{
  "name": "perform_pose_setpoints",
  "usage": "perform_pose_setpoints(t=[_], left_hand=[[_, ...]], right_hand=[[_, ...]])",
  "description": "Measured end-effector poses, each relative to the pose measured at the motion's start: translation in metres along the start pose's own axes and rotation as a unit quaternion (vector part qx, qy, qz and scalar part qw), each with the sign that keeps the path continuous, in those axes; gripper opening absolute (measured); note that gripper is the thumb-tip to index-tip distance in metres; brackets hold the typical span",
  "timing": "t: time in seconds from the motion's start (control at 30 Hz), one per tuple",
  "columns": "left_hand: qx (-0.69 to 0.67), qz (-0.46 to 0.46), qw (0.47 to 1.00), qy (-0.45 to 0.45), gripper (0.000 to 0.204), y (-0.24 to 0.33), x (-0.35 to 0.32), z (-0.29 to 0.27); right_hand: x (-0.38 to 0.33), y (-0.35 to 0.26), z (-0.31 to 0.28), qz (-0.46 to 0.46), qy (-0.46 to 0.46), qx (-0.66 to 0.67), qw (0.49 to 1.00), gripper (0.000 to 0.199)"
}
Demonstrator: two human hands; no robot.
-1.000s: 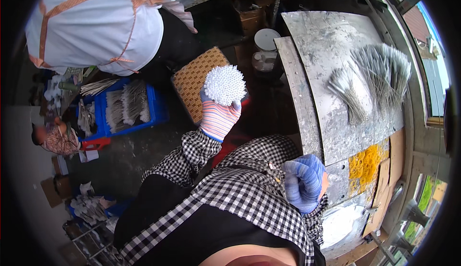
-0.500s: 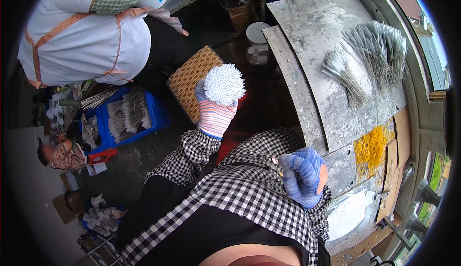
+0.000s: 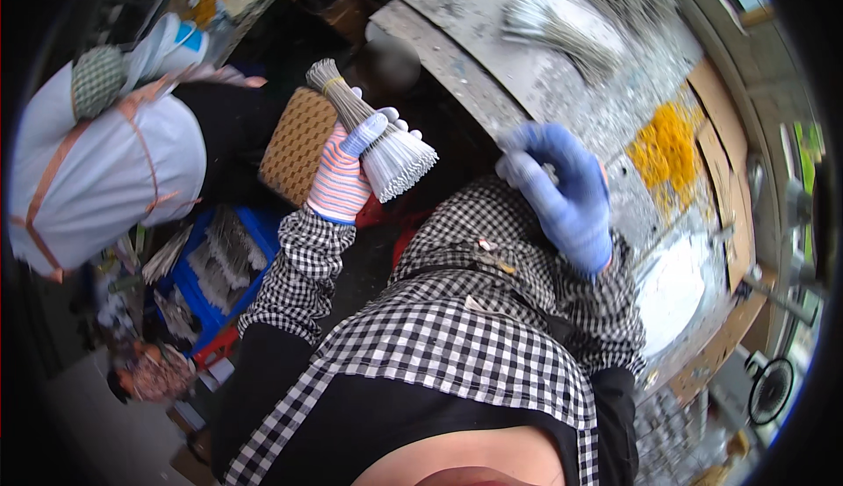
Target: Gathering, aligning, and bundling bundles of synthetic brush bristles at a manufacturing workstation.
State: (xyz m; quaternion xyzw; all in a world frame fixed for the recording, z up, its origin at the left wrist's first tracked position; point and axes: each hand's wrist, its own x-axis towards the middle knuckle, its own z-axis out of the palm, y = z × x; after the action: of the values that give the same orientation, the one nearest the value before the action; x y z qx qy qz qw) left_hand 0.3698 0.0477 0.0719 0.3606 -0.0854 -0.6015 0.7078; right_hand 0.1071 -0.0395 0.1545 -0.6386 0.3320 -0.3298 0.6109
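My left hand (image 3: pixel 344 170), in a striped glove with pale blue fingers, is closed around a bundle of thin sticks (image 3: pixel 386 148). White tips fan out toward the lower right, and a yellow rubber band circles the grey stems near their upper-left end. By the table's near edge is my right hand (image 3: pixel 566 192), in a blue glove, its fingers bent in toward the thumb. Whatever it pinches, if anything, cannot be made out. Yellow rubber bands (image 3: pixel 663 148) lie in a loose heap on the worktable (image 3: pixel 492 73), to the right of that hand.
More stick bundles (image 3: pixel 562 34) lie on the far part of the table. A woven-patterned seat (image 3: pixel 294 144) stands behind my left hand. Blue crates (image 3: pixel 215 266) of sticks are at left. One co-worker (image 3: pixel 123 170) stands at far left; another person (image 3: pixel 154 372) is at lower left.
The bundle has turned from tips facing me to lying sideways, showing its stems and band. My right hand has risen from my lap toward the table edge. The whole view has shifted.
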Motion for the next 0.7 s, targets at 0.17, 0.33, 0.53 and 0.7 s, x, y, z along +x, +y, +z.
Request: perform_pose_setpoints(t=[0.17,0.33,0.53,0.7], left_hand=[[0.079,-0.085,0.990,-0.080,0.076,-0.022,0.027,0.047],[0.178,-0.152,0.960,-0.153,0.066,-0.052,0.040,0.092],[0.224,-0.273,0.891,-0.285,0.045,-0.103,0.054,0.126],[0.250,-0.347,0.824,-0.372,0.045,-0.134,0.037,0.170]], right_hand=[[0.012,0.026,-0.023,-0.028,0.017,-0.075,0.997,0.033],[-0.006,0.039,-0.043,0.047,0.031,0.019,0.998,0.037],[-0.041,0.058,-0.087,0.121,0.070,-0.037,0.990,0.038],[-0.097,0.052,-0.109,0.101,0.112,-0.011,0.989,0.036]])
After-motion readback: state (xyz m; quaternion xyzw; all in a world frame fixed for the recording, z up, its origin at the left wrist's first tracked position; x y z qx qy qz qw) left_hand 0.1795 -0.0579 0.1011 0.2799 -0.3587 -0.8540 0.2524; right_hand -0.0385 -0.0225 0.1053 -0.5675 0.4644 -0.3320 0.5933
